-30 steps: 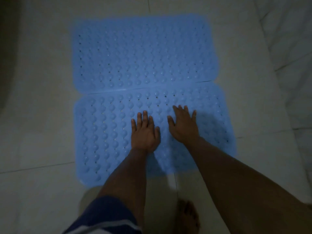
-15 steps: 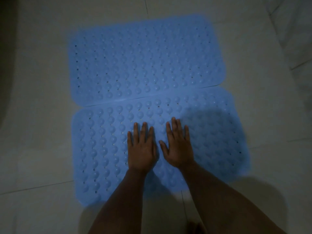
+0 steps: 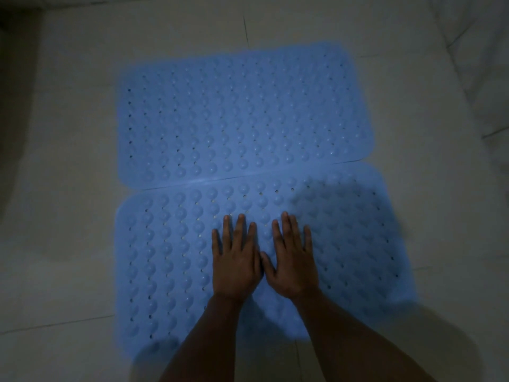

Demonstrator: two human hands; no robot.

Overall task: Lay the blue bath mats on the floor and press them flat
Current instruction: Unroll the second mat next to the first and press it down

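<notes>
Since the earlier frame our right hand has closed toward the left hand; both press palm-down, fingers spread, on the near mat.

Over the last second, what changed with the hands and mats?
Both hands drew together: the right hand now lies beside the left hand, thumbs touching, flat on the near mat. Nothing gripped or released. Far mat and both mats' layout unchanged.

head view, looking down, close over floor
</notes>
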